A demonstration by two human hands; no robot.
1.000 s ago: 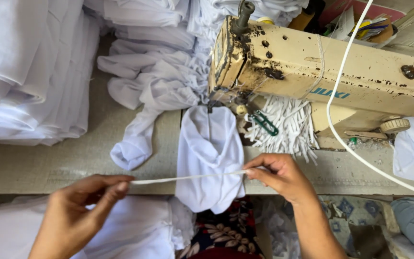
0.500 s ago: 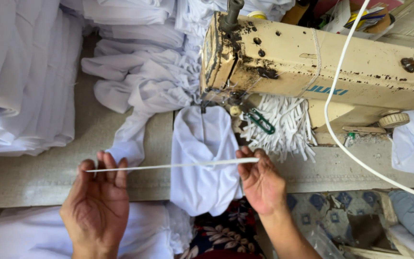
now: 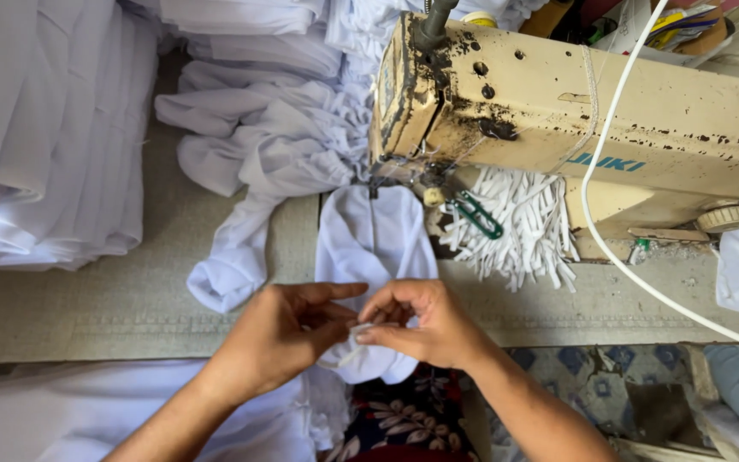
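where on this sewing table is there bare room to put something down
Bare table runs along the near edge, between the folded white stack and the left hand. A smaller patch lies right of the elastic strips. Under the sewing machine, white cloth crowds the space.

We count two hands, a left hand (image 3: pixel 280 338) and a right hand (image 3: pixel 425 325), one sewing machine (image 3: pixel 575 120), one white elastic strip (image 3: pixel 348 346), one white cord (image 3: pixel 617 248) and one green clip (image 3: pixel 476 214).

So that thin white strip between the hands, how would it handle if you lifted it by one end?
The white strip would probably droop: it already loops slackly between the left hand and right hand. It looks narrow and light, so likely easy to lift, and it may slip from a loose pinch.
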